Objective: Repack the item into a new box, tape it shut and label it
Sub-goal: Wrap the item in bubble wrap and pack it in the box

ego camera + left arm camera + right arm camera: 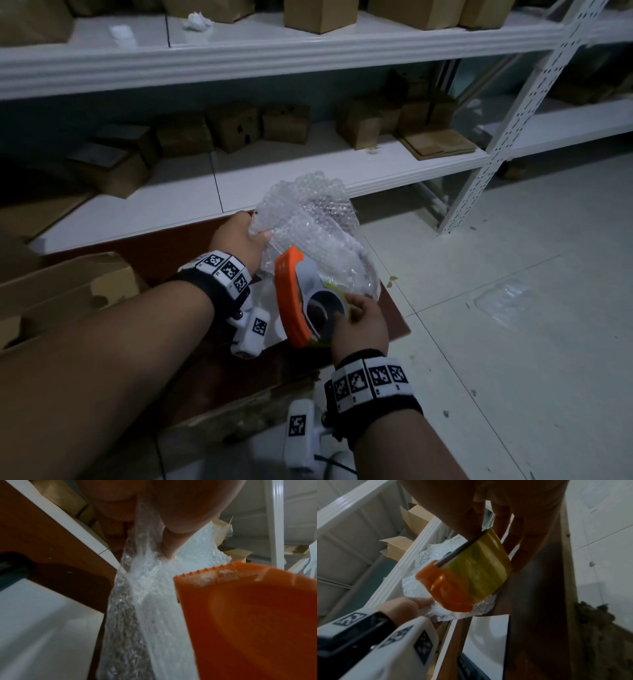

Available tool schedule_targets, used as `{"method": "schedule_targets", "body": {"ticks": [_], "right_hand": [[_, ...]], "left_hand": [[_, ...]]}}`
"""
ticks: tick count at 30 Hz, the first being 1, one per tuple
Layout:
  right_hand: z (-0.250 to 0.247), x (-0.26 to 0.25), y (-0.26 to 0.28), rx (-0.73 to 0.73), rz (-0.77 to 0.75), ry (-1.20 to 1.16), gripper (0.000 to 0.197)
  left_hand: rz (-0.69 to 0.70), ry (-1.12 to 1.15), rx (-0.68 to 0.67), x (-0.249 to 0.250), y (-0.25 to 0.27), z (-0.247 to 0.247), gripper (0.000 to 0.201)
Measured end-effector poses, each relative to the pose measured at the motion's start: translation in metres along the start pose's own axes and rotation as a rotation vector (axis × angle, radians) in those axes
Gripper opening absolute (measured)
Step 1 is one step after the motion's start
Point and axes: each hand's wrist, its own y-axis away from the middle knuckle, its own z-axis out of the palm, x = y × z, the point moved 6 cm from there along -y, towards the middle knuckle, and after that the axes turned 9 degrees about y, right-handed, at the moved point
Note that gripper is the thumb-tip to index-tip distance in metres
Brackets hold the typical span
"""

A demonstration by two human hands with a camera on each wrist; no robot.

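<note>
My left hand (239, 240) pinches the upper left edge of the bubble wrap (315, 236), thumb on the near face and fingers behind it. The left wrist view confirms this: the sheet passes between thumb and fingers (169, 543). The wrap is bundled around the item; what it encloses cannot be made out. The bundle sits above the far right corner of the brown board (239, 370).

My right hand (359, 325) grips the tape dispenser (301, 301), an orange frame carrying a roll of yellowish clear tape (481, 573). The fingers curl around the roll. The orange end of the dispenser is against the near side of the bubble wrap, just right of my left wrist.

An open cardboard box (68, 291) stands at the left of the board. White shelving (274, 51) behind holds further cardboard boxes (233, 126).
</note>
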Motion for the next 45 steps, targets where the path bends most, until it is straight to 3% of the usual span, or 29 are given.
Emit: {"method": "schedule_targets", "body": {"ticks": [9,15,19,27,34,37,39,42,45], "right_hand": [[-0.007,-0.007,0.01,0.054,0.01,-0.07,0.019],[-0.029,0.004,0.005,0.183,0.135,-0.216,0.009],[-0.036,0.009,0.001,0.221,0.149,-0.219,0.013],[-0.004,0.027,-0.006,0.09,0.322,-0.091,0.031],[0.019,0.023,-0.001,-0.051,0.252,0.025,0.024],[0.007,0.001,0.024,0.032,0.213,0.033,0.037],[-0.002,-0.023,0.049,0.075,0.126,-0.163,0.044],[0.016,-0.061,0.092,-0.256,-0.003,-0.505,0.049],[0.053,-0.072,0.137,-0.66,0.165,-0.786,0.067]], "left_hand": [[-0.006,-0.082,0.035,0.003,0.009,-0.018,0.015],[-0.169,-0.047,0.15,-0.003,0.002,-0.054,0.021],[-0.16,-0.013,0.161,0.0,0.001,-0.068,0.014],[-0.129,0.245,0.317,0.011,0.027,-0.094,0.023],[-0.21,0.533,0.285,-0.002,0.075,-0.126,0.024],[-0.254,0.713,0.261,-0.011,0.102,-0.141,0.017],[-0.271,0.842,0.266,-0.017,0.122,-0.152,0.01],[-0.29,1.013,0.273,-0.024,0.15,-0.169,0.012],[-0.344,1.151,0.273,-0.041,0.173,-0.175,0.022]]}}
